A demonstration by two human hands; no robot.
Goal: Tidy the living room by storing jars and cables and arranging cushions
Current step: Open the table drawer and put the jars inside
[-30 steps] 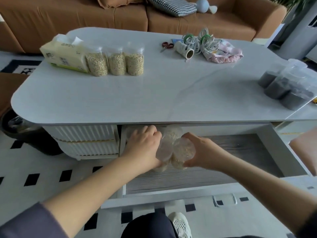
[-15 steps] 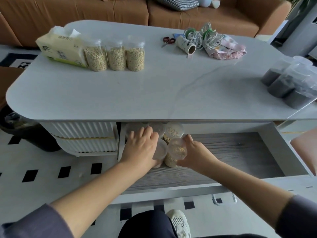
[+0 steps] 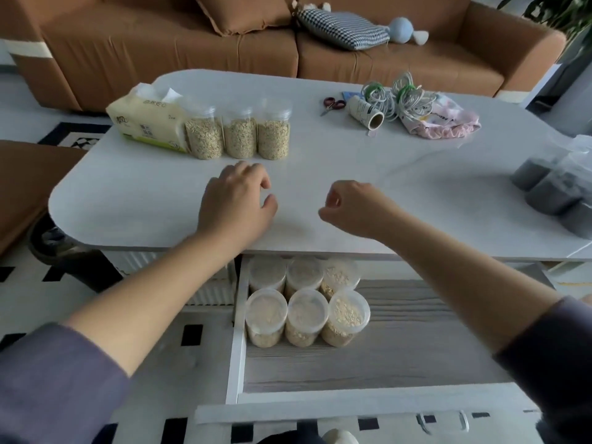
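My left hand [image 3: 237,200] hangs over the table [image 3: 320,174], near its front edge. The fingers are bent a little and loose. It holds nothing. My right hand [image 3: 352,206] is over the table too, a bit apart from the left one. Its fingers curl in softly, and it holds nothing.

Three jars [image 3: 240,136] full of grain stand in a row on the far left part of the table. They touch each other. A tissue pack [image 3: 144,123] lies at the table's left end, right against the row.

Under the table's front edge a drawer [image 3: 416,347] is pulled out. Six jars [image 3: 302,302] stand in it, just below the table's edge, in two rows of three. Their lids are on.

Two cables [image 3: 397,97] lie rolled up on the far right part of the table. They rest against a pink cloth [image 3: 445,123]. A roll [image 3: 365,112] and scissors [image 3: 333,104] lie there too, nearer the table's middle.

Dark jars [image 3: 551,190] sit at the table's right end. They look blurry.

Behind the table is a sofa [image 3: 160,43]. A checked cushion [image 3: 342,25] and a brown cushion [image 3: 243,11] lie on it.
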